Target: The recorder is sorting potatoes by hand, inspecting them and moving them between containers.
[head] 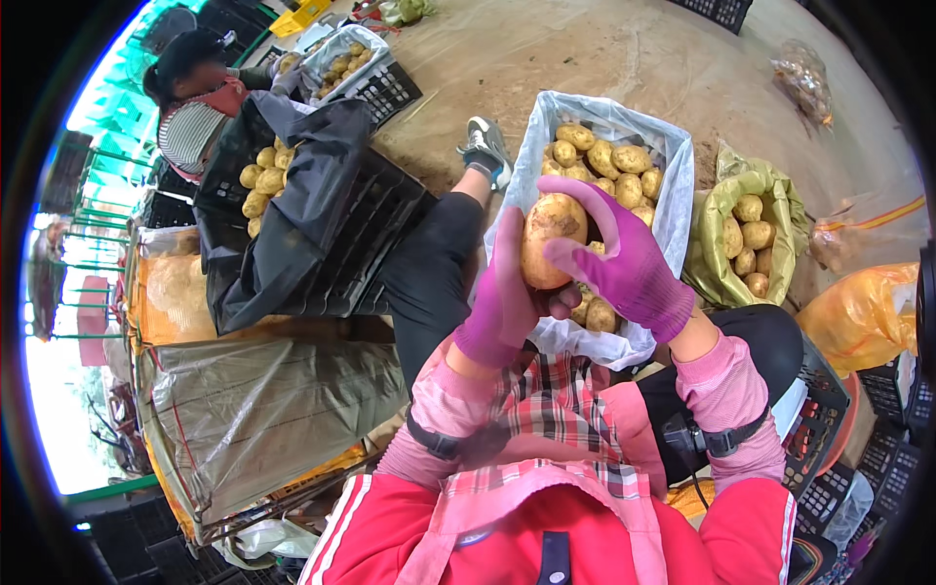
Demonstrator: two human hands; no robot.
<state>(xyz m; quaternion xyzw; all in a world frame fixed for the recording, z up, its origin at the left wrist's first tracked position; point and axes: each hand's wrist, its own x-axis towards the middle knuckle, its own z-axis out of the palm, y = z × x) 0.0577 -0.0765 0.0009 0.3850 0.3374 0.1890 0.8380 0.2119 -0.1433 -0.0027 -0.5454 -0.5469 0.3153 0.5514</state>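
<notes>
A large potato (553, 238) with brown soil marks is held up between my two purple-gloved hands. My left hand (504, 300) supports it from the left and below. My right hand (629, 252) grips it from the right, with fingers over its top and the thumb across its front. Under my hands stands a container lined with a white sheet (673, 157), with many potatoes (603, 157) inside; my hands and the held potato hide part of them. To the right, an olive-green bag (788, 245) stands with its mouth spread, potatoes (757, 234) inside.
On the left, a black plastic crate (365, 234) with a black liner (292, 241) holds potatoes. Beyond it a person (194, 117) handles potatoes at another lined crate (387, 91). An orange bag (852, 318) and a filled clear bag (802, 80) lie right. A plastic-covered stack (270, 417) stands left.
</notes>
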